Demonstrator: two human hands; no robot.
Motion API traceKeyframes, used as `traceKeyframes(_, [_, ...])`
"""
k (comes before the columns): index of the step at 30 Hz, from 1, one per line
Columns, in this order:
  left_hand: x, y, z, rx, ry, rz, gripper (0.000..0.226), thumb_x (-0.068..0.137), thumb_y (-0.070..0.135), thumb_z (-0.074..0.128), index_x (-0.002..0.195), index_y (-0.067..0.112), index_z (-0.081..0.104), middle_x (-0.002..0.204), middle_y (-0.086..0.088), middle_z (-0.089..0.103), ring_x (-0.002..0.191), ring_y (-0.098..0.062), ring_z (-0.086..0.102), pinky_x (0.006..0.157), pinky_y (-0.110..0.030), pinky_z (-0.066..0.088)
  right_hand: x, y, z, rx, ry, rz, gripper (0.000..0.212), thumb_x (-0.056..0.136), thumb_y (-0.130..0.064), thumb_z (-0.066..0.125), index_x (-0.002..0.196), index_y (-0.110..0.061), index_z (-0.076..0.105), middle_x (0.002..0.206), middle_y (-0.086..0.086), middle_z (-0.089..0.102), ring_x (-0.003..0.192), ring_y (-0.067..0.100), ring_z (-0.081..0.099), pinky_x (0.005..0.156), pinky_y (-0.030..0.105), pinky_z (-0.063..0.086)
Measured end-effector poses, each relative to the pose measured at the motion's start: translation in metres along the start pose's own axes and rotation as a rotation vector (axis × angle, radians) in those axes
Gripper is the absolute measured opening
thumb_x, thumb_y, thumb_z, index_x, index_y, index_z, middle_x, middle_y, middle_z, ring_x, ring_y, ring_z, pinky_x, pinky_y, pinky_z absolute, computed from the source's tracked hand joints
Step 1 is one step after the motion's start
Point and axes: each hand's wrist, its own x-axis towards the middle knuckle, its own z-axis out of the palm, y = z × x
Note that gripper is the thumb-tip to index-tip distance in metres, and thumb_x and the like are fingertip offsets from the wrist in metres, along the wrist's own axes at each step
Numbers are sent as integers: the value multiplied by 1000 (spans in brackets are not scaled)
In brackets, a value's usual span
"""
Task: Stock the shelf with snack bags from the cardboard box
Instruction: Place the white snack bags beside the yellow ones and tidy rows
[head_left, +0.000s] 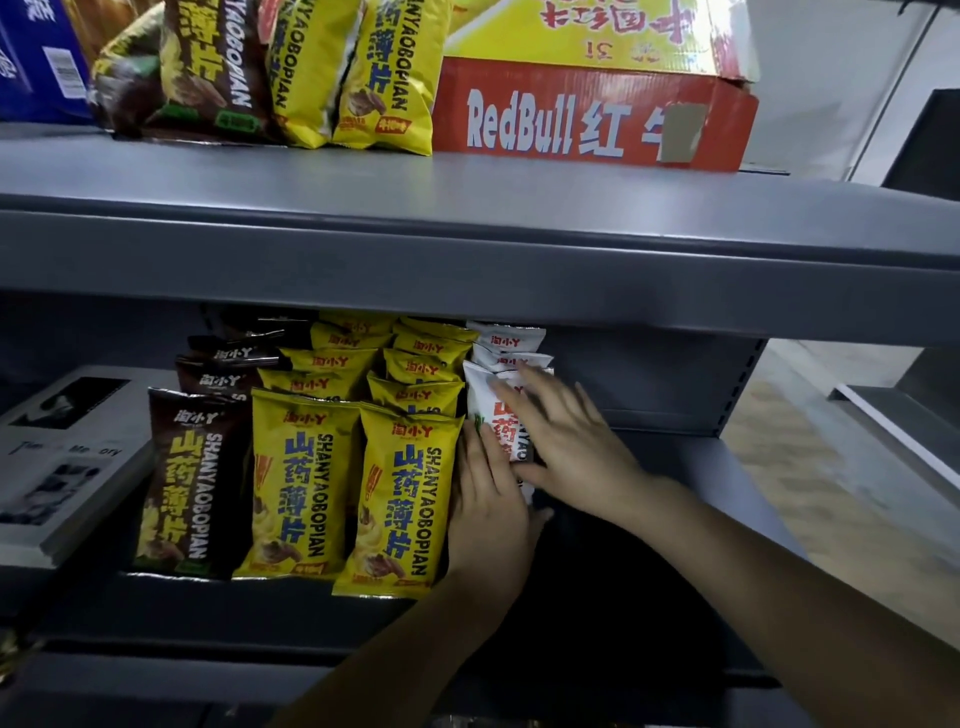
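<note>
Writing: brown bags (192, 483) and yellow bags (301, 483) read "SHANYAOBOPIAN" beside Chinese characters. The cardboard box (571, 124) at 1 o'clock reads "RedBull".
Lower shelf (701, 467), count: four brown bags in one row at 9 o'clock, yellow bags in two rows of five at centre, and three white bags (491, 410) just right of them.
Upper shelf (467, 208), count: loose bags (311, 73), two brown and two yellow, at 11 o'clock. There is a blue box (31, 62) at 10 o'clock.
Left hand (488, 514): fingers straight, wedged between the front yellow and front white bag.
Right hand (571, 447): fingers spread flat on the front white bag, gripping nothing.
Open room: bare shelf from the white row toward 3 o'clock.
Other: grey book (62, 457) at 8 o'clock, "Memory" legible.
</note>
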Motion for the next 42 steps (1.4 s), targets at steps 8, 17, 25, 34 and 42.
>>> traceKeyframes(8, [6, -4, 17, 5, -136, -30, 130, 45, 41, 90, 142, -7, 17, 140, -34, 37, 129, -41, 45, 99, -44, 48, 1, -1, 11, -108, -115, 51, 112, 73, -50, 72, 153, -27, -4, 161, 2, -7, 148, 21, -9, 115, 58, 13])
traceKeyframes(17, [-17, -1, -11, -25, -48, 82, 65, 82, 23, 51, 137, -8, 38, 140, -29, 42, 128, -38, 47, 96, -43, 50, 0, -16, -3, -131, -167, 98, 94, 86, -36, 60, 153, -21, -4, 161, 6, -11, 148, 24, -10, 116, 58, 8])
traceKeyframes(25, [-43, -65, -70, 119, 159, 389, 61, 84, 26, 46, 142, 7, 39, 150, -18, 34, 141, -34, 26, 110, -53, 26, -17, -26, 10, -209, 40, 11, 102, 50, -52, 85, 137, -12, 49, 143, 12, 48, 129, 28, 51, 96, 57, 44])
traceKeyframes(34, [-44, -116, -72, 307, -4, 324, 87, 77, 76, 30, 149, 27, 26, 153, -17, 29, 135, -38, 37, 101, -54, 43, -14, -38, 10, -297, -125, 70, 103, 84, -53, 61, 152, -23, -9, 160, 7, -15, 148, 27, -8, 116, 56, 9])
traceKeyframes(42, [-39, -101, -73, 276, -17, 295, 108, 57, 69, 72, 146, 25, 32, 151, -17, 33, 132, -41, 41, 99, -54, 44, -19, -42, 24, -356, 7, 100, 105, 48, -52, 88, 139, -17, 49, 144, 10, 48, 132, 28, 47, 101, 58, 38])
